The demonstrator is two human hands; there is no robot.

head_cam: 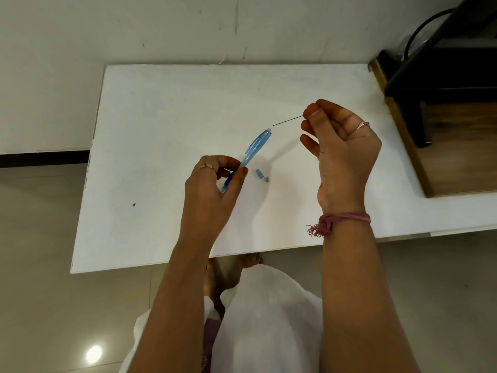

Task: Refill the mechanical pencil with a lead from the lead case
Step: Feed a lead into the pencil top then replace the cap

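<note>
My left hand [212, 184] grips the lower end of a translucent blue mechanical pencil [255, 148], which tilts up to the right with its open top end near the middle of the white table [150, 157]. My right hand [338, 146] pinches a thin dark lead [287, 121] between thumb and forefinger. The lead's free tip hangs just right of the pencil's top end, a small gap apart. A small blue cap [258, 173] and a tiny grey eraser [267, 179] lie on the table between my hands. No lead case shows.
A dark piece of furniture on a wooden base [441, 109] stands at the table's right end. A white wall lies behind the table. The tiled floor, my feet and my white garment [269, 319] are below the near edge. A small dark speck [134, 204] marks the table's left side.
</note>
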